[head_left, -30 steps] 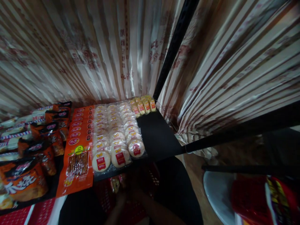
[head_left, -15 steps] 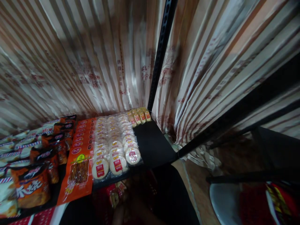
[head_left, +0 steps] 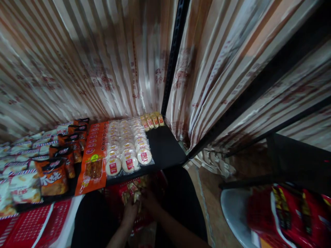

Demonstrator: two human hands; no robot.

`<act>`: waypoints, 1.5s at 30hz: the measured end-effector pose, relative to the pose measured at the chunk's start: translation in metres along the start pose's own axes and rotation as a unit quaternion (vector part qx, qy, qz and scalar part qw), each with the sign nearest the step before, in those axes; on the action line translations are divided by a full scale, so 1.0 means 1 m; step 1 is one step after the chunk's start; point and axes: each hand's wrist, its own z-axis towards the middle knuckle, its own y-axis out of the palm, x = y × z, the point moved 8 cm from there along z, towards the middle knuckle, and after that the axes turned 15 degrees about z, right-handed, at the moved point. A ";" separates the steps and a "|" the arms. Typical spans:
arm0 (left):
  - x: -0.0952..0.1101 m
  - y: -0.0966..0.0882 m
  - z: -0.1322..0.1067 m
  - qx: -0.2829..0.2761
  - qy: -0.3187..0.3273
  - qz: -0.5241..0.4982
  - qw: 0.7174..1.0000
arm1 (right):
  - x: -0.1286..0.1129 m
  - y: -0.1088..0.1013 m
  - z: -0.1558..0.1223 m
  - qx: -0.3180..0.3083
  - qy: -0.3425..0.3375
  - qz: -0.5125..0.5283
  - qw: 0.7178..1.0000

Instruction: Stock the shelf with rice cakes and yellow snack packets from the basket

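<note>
Low between my dark-clothed legs, my left hand (head_left: 131, 207) has its fingers closed on small yellow-and-red snack packets (head_left: 134, 188). Against the same packets, my right hand (head_left: 149, 199) curls its fingers in deep shadow; what it grips is hard to make out. Beneath both hands is a red basket (head_left: 117, 193), partly hidden by my arms. On the black shelf (head_left: 165, 146) in front, similar yellow packets (head_left: 152, 120) stand in short rows at the back right corner. Left of them lie rows of round white rice crackers (head_left: 129, 163) in clear wrappers.
Orange flat snack packs (head_left: 91, 168), orange-black bags (head_left: 53, 177) and white bags (head_left: 24, 187) fill the shelf's left. A black metal post (head_left: 174, 58) rises at the corner before striped curtains (head_left: 116, 58). Red packages (head_left: 292, 213) sit at lower right; a red crate (head_left: 33, 220) at lower left.
The view has shifted, so the shelf sits higher in the picture and more of my forearms shows. Both hands stay low at the yellow packets. The shelf goods look unchanged.
</note>
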 end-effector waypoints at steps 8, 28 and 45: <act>0.023 0.001 -0.020 0.012 0.055 -0.030 0.998 | -0.019 -0.018 -0.020 0.009 0.056 0.117 0.992; 0.011 -0.008 -0.042 0.019 0.063 -0.066 0.996 | -0.032 -0.008 -0.035 -0.037 -0.017 0.038 0.998; 0.115 -0.053 -0.095 0.049 0.216 -0.321 0.921 | -0.148 -0.042 -0.059 -0.002 -0.109 0.150 0.983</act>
